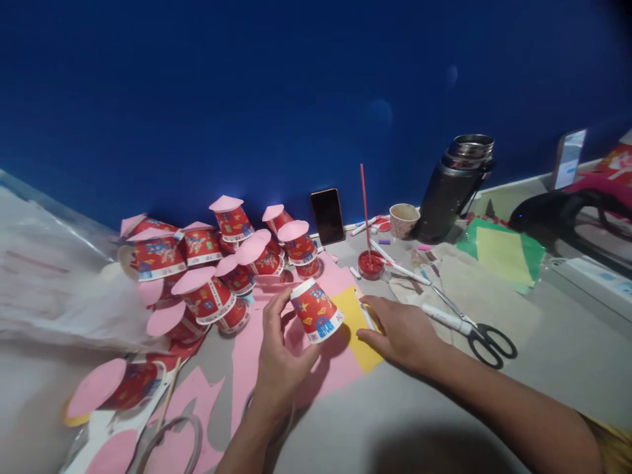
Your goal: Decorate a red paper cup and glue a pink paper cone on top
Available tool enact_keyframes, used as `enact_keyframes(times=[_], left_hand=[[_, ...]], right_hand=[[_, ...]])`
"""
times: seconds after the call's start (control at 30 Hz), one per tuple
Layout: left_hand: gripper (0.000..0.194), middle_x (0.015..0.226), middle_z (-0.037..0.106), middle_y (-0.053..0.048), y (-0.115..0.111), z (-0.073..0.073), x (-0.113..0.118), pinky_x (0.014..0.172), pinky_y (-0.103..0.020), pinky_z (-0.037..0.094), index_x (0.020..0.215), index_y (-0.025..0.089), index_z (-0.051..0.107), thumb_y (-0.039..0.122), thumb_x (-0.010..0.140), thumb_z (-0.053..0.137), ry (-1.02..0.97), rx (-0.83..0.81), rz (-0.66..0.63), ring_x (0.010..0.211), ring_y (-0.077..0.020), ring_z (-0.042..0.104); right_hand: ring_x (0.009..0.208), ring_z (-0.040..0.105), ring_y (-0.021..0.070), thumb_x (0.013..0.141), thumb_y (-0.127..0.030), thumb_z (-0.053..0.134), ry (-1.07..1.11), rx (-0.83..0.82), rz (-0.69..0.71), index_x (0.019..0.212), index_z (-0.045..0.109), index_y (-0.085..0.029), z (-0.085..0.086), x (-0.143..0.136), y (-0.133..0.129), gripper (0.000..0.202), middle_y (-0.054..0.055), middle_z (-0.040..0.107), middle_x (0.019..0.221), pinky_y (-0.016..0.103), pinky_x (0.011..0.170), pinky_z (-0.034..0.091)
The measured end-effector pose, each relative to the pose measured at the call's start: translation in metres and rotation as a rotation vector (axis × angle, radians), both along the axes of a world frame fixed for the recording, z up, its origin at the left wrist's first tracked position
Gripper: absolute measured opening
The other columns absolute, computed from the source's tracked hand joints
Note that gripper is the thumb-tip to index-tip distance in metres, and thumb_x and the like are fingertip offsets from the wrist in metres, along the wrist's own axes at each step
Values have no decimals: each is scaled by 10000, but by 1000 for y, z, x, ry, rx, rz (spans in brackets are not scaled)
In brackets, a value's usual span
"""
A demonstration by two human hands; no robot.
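Observation:
My left hand [284, 359] is closed around a red paper cup [316, 313] with blue and yellow print. The cup is upside down and tilted, held above pink paper [306, 388]. To its right, my right hand [397, 329] grips a slim white marker [366, 311] between thumb and fingers. Under that marker lies a yellow sheet [363, 352], partly covered by the hand. Left of my hands stand several similar red cups [205, 299], upturned and stacked, with pink paper cones [254, 247] on top.
Right of my hands lie black-handled scissors [486, 342] and a capped white marker [447, 319]. Behind stand a small pot of red paint [371, 264] with a stick, a phone [327, 216], a paper cup [403, 222] and a tall dark flask [450, 191]. A blue wall [296, 99] closes off the back.

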State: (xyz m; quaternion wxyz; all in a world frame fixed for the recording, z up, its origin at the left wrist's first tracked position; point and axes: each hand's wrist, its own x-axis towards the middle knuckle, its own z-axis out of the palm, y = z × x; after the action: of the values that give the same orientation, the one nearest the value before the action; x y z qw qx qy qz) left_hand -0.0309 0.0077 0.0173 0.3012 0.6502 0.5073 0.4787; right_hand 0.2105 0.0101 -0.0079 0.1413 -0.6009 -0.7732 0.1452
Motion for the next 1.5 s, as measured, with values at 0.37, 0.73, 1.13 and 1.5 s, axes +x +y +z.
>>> enact_keyframes(times=[0.37, 0.73, 1.13, 1.5], left_hand=[[755, 1501, 467, -105, -1, -1, 0, 1149, -521, 465, 1450, 311, 453, 233, 777, 787, 11, 22, 23, 1372, -324, 530], [785, 1513, 521, -127, 0, 3, 1, 1092, -443, 538, 1457, 281, 433, 167, 729, 706, -243, -127, -24, 1391, -312, 555], [788, 1521, 519, -135, 2, 7, -1, 1122, -481, 519, 1475, 274, 430, 210, 756, 747, -247, -151, 13, 1389, -330, 561], [860, 1498, 549, -135, 3, 8, 1, 1084, -440, 543, 1434, 258, 492, 205, 649, 839, -380, -238, 101, 1347, -334, 592]], right_hand=[[910, 765, 296, 1002, -310, 503, -165, -93, -2, 1455, 525, -196, 2, -2, 1, 468, 119, 802, 1098, 334, 686, 465], [930, 744, 272, 1002, -285, 491, -153, -31, 76, 1443, 556, -194, 0, 0, -1, 455, 119, 788, 1130, 318, 709, 460], [988, 747, 308, 1018, -285, 470, -248, -103, 13, 1471, 475, -179, 14, 4, 6, 466, 147, 772, 1191, 336, 706, 449], [1011, 718, 307, 1031, -337, 542, -301, -143, -58, 1331, 571, -191, 23, 7, 9, 335, 144, 748, 1176, 325, 693, 403]])
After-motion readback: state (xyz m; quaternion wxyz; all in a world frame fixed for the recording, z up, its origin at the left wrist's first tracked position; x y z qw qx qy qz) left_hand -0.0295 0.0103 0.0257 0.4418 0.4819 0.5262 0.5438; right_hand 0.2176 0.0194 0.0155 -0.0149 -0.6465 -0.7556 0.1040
